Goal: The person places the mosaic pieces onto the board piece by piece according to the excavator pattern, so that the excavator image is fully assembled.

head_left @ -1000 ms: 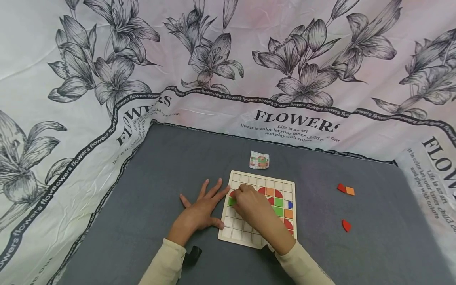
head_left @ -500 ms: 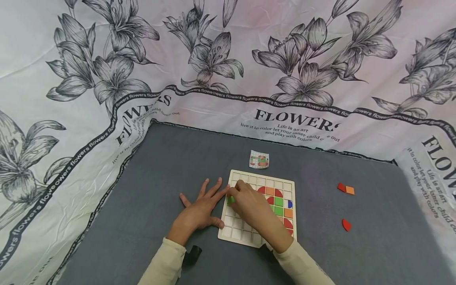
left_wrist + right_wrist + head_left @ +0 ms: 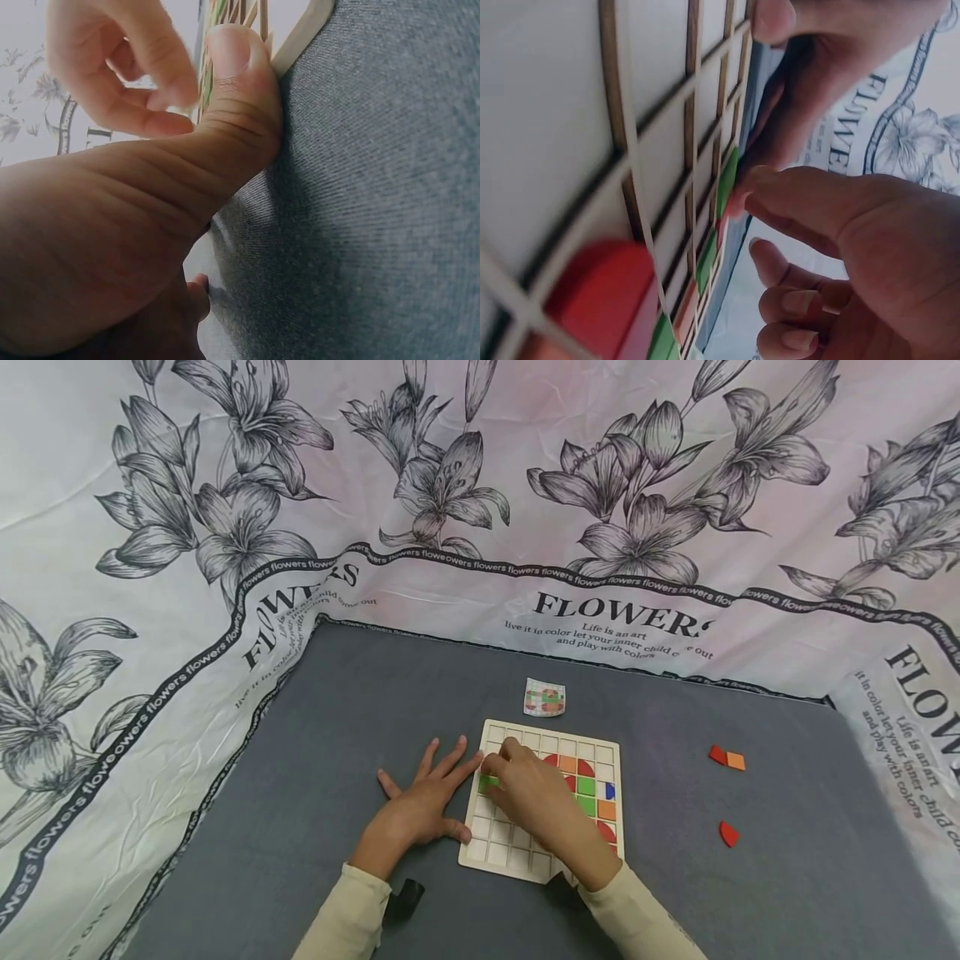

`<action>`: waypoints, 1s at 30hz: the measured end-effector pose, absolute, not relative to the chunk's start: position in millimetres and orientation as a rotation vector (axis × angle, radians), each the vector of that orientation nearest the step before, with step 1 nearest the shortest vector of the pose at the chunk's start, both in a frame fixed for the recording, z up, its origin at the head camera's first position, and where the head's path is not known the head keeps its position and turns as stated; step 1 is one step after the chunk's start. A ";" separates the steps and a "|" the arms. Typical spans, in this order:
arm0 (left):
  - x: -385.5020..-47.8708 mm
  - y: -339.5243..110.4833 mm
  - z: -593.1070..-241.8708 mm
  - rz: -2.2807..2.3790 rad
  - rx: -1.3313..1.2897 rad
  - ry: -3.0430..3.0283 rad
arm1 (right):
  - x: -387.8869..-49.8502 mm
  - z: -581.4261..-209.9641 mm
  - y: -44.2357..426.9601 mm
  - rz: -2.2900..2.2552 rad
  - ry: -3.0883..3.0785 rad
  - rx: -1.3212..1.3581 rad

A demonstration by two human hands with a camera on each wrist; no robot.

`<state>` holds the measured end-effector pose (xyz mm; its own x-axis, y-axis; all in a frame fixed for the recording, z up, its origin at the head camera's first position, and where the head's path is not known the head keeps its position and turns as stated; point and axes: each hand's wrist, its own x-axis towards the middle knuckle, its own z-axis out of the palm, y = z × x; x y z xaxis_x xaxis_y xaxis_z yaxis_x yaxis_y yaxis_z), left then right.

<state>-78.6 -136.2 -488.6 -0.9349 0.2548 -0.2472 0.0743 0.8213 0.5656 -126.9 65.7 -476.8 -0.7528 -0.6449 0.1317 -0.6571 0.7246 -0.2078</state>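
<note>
A wooden grid board lies on the grey cloth, with red, green, orange and blue tiles in some cells. My left hand rests flat beside it, fingers spread, with the thumb and index tips at the board's left edge. Over the upper left cells, my right hand has its thumb and index finger on a red tile, apparently pinching it; the fingers cover most of this tile. A green tile sits directly beside it. The right hand's other fingers are curled.
A small printed pattern card lies beyond the board. To the right are a red tile against an orange square tile, and a lone red quarter-circle tile. A flower-printed cloth hangs behind and at the sides.
My right hand has shifted slightly left, and its fingertips now cover the red tile that showed at the board's left edge. My left hand stays still.
</note>
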 end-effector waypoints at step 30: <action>-76.5 -130.7 -484.9 0.760 0.224 2.723 | -175.6 -433.8 216.0 0.698 -3.044 0.506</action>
<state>-76.5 -130.7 -484.9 -0.9414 0.2289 -0.2478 0.0675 0.8476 0.5264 -175.6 216.0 -433.8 -0.9486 -0.3126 0.0491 -0.3028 0.8515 -0.4280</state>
